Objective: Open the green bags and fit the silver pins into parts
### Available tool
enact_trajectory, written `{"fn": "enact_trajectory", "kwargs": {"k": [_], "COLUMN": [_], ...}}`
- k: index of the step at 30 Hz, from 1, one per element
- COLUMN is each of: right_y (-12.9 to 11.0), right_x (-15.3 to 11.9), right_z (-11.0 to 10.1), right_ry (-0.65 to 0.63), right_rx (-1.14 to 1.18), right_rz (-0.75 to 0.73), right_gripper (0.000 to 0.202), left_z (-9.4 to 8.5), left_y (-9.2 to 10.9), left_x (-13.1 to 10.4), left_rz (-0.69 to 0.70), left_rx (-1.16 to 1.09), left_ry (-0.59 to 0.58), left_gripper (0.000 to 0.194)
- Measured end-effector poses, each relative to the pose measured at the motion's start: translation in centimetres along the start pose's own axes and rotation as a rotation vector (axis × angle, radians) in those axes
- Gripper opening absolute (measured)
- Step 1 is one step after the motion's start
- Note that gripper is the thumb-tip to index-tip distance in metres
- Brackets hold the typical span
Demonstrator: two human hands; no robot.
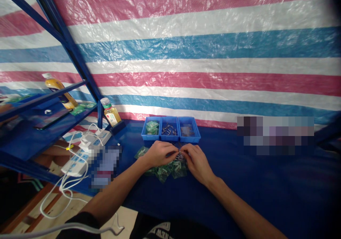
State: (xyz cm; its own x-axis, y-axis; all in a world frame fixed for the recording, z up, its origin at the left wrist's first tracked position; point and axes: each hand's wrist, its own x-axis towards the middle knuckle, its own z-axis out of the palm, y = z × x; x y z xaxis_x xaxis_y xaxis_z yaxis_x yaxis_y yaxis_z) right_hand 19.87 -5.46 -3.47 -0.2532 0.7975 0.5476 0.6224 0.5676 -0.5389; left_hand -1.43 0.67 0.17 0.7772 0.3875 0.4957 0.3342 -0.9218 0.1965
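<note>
My left hand (163,154) and my right hand (195,161) meet fingertip to fingertip over the blue table. Both are closed in a pinch, and whatever lies between the fingers is too small to make out. Under and around them is a pile of small green packets (163,172) with little pieces among them. Just beyond stand three joined blue bins: the left bin holds green packets (152,126), the middle one dark metal screw-like pieces (169,129), the right one small clear or brownish pieces (187,129).
A bottle (111,115) stands left of the bins. White power strips (77,162) with loose cables lie at the left, beside a blurred flat object (107,166). A blue metal frame (68,45) and another bottle (61,92) are farther left. Striped sheeting (202,47) hangs behind.
</note>
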Motion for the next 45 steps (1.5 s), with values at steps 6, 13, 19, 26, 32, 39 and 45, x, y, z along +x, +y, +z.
{"fn": "enact_trajectory", "kwargs": {"k": [6, 13, 19, 26, 32, 39, 45], "right_y": [0.0, -0.2, 0.1, 0.4, 0.2, 0.1, 0.0], "right_x": [0.0, 0.0, 0.0, 0.0, -0.1, -0.1, -0.1], "right_z": [-0.3, -0.2, -0.2, -0.2, -0.7, -0.7, -0.8], "right_ry": [0.039, 0.010, 0.032, 0.050, 0.118, 0.102, 0.104], "right_rx": [-0.011, -0.017, -0.053, -0.103, -0.071, -0.063, -0.073], "right_rz": [0.008, -0.007, 0.037, 0.112, 0.193, 0.180, 0.163], "right_gripper": [0.014, 0.014, 0.019, 0.031, 0.026, 0.025, 0.027], "left_z": [-0.2, -0.5, -0.5, -0.7, 0.2, 0.1, -0.9], "left_y": [0.0, 0.0, -0.1, -0.4, -0.5, -1.4, -2.3], "left_x": [0.0, 0.2, 0.3, 0.2, 0.2, 0.6, -0.2], "left_rz": [0.002, 0.008, 0.005, -0.045, -0.396, -0.753, -0.400], "left_rx": [-0.002, -0.012, -0.018, -0.075, -0.247, -0.406, 0.058], "left_ry": [0.005, 0.009, 0.010, 0.010, 0.161, 0.219, -0.137], "left_gripper": [0.022, 0.022, 0.023, 0.026, 0.031, 0.046, 0.020]}}
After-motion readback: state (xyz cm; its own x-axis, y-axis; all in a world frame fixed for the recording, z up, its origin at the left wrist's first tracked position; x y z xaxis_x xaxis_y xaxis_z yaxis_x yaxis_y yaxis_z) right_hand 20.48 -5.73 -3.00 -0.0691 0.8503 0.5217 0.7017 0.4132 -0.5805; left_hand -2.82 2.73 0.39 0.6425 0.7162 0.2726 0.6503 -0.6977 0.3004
